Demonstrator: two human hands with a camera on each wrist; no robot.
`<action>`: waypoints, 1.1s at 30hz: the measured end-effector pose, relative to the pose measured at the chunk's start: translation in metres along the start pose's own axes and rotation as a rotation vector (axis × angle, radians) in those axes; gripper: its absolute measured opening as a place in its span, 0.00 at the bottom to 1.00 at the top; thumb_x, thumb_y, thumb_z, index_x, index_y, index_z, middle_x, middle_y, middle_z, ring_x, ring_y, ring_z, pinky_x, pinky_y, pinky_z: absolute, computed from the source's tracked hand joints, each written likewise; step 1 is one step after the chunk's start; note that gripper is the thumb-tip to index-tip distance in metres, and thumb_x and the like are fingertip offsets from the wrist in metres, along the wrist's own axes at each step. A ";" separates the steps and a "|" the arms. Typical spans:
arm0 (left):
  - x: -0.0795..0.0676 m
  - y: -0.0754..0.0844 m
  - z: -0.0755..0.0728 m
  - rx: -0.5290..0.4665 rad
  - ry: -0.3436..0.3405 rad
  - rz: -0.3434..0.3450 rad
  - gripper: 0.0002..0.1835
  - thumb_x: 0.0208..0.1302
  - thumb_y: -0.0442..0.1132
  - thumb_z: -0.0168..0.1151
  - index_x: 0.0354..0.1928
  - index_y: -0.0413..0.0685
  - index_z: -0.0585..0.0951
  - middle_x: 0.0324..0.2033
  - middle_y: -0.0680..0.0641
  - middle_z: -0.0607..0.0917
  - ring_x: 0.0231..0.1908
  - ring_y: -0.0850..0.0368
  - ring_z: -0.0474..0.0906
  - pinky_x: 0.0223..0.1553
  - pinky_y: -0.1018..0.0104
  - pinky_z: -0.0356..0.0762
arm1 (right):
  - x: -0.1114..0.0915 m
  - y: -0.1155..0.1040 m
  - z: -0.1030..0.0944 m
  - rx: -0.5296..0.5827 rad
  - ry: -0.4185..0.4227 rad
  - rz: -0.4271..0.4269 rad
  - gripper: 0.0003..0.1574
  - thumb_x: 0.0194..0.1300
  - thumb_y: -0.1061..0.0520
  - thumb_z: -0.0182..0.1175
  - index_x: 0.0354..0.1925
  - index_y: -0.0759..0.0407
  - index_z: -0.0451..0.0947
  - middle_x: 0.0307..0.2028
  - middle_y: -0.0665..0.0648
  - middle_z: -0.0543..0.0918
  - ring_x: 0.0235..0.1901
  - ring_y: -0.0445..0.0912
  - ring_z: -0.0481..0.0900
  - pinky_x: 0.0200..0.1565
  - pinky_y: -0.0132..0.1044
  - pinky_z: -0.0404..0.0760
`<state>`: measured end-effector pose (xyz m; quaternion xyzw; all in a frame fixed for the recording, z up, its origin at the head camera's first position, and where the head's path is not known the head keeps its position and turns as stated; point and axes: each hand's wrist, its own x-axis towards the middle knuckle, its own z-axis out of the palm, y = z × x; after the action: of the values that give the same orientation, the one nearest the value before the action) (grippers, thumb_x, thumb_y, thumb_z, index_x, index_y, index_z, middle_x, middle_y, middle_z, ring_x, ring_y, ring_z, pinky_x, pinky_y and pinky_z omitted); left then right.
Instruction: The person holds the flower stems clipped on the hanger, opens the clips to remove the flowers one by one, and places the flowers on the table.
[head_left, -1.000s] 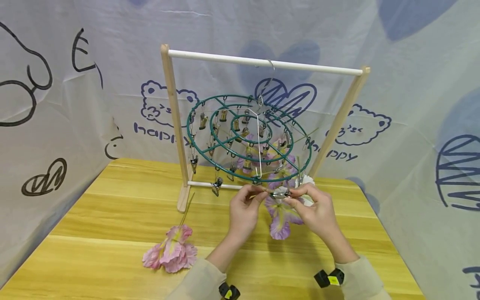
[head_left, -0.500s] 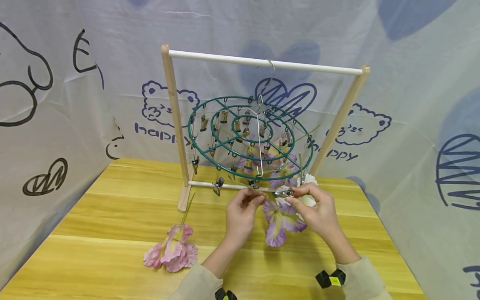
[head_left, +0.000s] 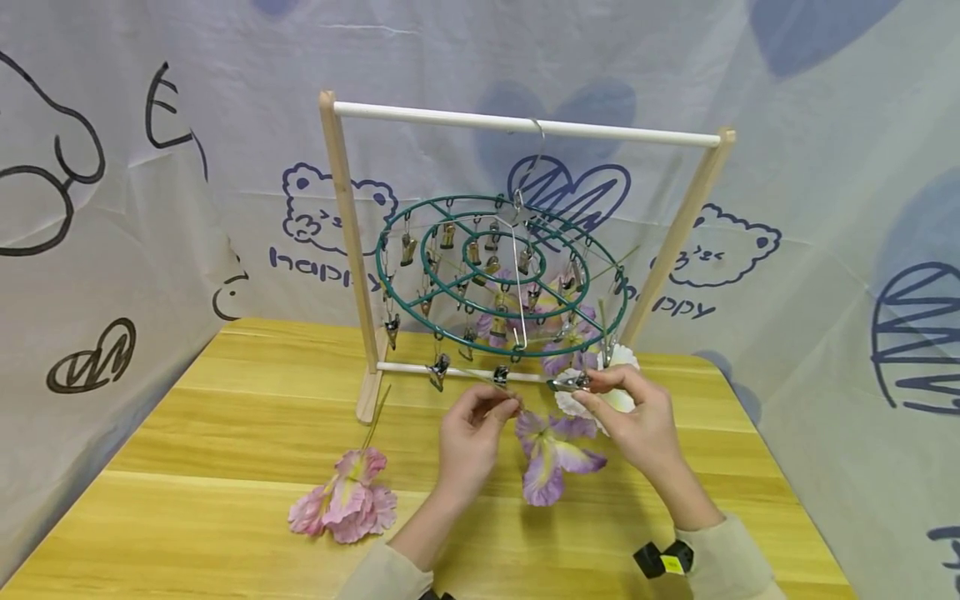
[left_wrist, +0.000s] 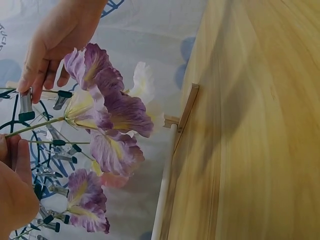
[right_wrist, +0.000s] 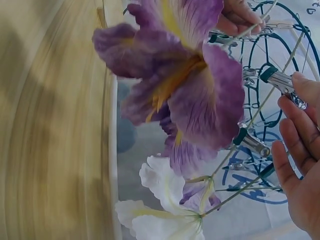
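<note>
My left hand (head_left: 471,437) pinches the thin stem (left_wrist: 37,127) of a purple iris-like artificial flower (head_left: 551,462), whose bloom hangs to the right of the fingers. With thumb and fingers, my right hand (head_left: 637,417) holds a metal clip (head_left: 570,382) with dark green tips (right_wrist: 268,73). The stem and this clip are apart. Above both hands hangs a green round clip hanger (head_left: 555,353) with several clips dangling from it. Behind the right hand, a white flower (right_wrist: 165,187) and more purple blooms (left_wrist: 86,197) hang below the hanger.
A wooden stand (head_left: 347,200) with a white top rod (head_left: 615,132) carries the hanger. On the table (head_left: 225,467), a pink flower (head_left: 348,504) lies at the left front. A lower white rod (head_left: 408,368) joins the stand's legs. Printed cloth (head_left: 225,108) surrounds the table.
My left hand has drawn left and slightly down with the purple flower, widening the gap to the right hand. The right hand stays nearly in place on the clip.
</note>
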<state>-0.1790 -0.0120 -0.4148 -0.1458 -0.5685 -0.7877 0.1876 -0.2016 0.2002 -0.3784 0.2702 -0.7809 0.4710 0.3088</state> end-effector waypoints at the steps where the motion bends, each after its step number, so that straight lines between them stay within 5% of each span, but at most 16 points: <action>1: -0.001 0.000 -0.001 0.002 0.001 -0.002 0.07 0.65 0.20 0.65 0.43 0.24 0.79 0.41 0.27 0.85 0.39 0.61 0.86 0.48 0.64 0.89 | 0.000 0.000 0.000 0.001 0.000 -0.003 0.20 0.51 0.76 0.75 0.42 0.64 0.86 0.34 0.60 0.88 0.37 0.38 0.83 0.48 0.24 0.81; 24: -0.015 0.024 -0.043 -0.024 0.045 -0.027 0.09 0.67 0.20 0.62 0.46 0.19 0.76 0.40 0.44 0.85 0.38 0.59 0.85 0.47 0.66 0.89 | -0.003 -0.001 -0.002 0.017 0.009 0.039 0.20 0.53 0.78 0.73 0.44 0.64 0.86 0.35 0.58 0.88 0.39 0.35 0.83 0.47 0.23 0.81; 33: -0.014 0.033 -0.056 -0.033 0.118 -0.135 0.10 0.70 0.22 0.61 0.48 0.19 0.74 0.41 0.41 0.84 0.41 0.54 0.86 0.49 0.62 0.89 | -0.005 0.002 -0.002 0.017 0.012 0.017 0.23 0.51 0.79 0.73 0.45 0.64 0.87 0.35 0.58 0.88 0.39 0.35 0.83 0.46 0.23 0.81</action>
<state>-0.1517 -0.0729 -0.4106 -0.0637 -0.5521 -0.8149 0.1647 -0.1996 0.2034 -0.3826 0.2631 -0.7773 0.4820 0.3070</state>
